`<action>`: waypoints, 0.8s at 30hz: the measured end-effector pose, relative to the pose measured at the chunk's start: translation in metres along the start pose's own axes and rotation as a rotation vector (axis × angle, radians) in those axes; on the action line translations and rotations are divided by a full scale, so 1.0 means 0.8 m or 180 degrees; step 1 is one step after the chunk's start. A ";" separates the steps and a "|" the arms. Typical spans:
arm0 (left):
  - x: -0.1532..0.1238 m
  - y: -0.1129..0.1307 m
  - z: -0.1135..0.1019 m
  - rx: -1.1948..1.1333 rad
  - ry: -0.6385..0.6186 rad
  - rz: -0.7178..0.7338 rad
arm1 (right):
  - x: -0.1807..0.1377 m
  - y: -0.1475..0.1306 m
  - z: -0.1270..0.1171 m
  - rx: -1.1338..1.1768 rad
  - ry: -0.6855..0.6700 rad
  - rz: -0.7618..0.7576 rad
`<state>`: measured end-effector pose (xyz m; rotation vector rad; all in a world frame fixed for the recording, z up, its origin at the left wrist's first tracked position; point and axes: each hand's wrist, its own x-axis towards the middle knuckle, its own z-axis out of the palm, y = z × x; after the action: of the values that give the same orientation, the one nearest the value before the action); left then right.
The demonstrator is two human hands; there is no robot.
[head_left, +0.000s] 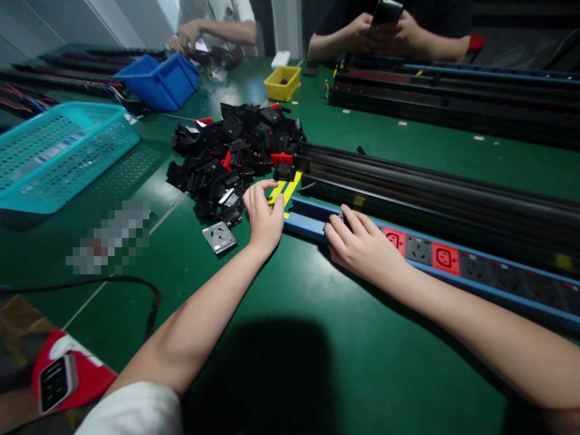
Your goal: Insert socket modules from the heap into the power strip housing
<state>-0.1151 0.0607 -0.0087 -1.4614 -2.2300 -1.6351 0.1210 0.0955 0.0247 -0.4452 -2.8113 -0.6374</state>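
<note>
My left hand (pixel 264 220) is over the table at the left end of a blue power strip housing (pixel 312 226). Its thumb and fingers are curved and apart, with nothing seen between them. My right hand (pixel 362 244) grips the housing, fingers bent over its channel and over a dark part mostly hidden beneath them. Right of that hand sit red socket modules (pixel 446 258) and black socket modules (pixel 417 248) in a row. The channel's left end shows no modules. A loose grey socket module (pixel 219 237) lies face up below a heap of black and red modules (pixel 240 148).
Long black housings (pixel 430 187) lie behind the blue one, over yellow tape (pixel 290 190). A teal basket (pixel 67 151), blue bin (pixel 158 81) and yellow box (pixel 282 83) stand farther off. Two people sit across, one holding a phone (pixel 387 12). A cable (pixel 136 280) lies left.
</note>
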 end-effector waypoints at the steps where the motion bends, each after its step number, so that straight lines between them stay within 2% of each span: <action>1: 0.000 -0.001 0.001 0.0037 0.0040 -0.0003 | 0.000 0.000 0.000 -0.0015 0.0008 0.0000; 15: -0.003 -0.007 0.005 0.0142 0.0225 -0.0313 | 0.000 0.000 0.000 0.0130 0.0045 0.0003; 24: 0.000 -0.005 0.003 -0.0050 0.0031 -0.0387 | 0.000 0.000 0.000 0.0016 0.0043 -0.0009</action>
<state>-0.1166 0.0628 -0.0124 -1.3427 -2.3494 -1.6925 0.1208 0.0957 0.0249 -0.4346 -2.8008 -0.6313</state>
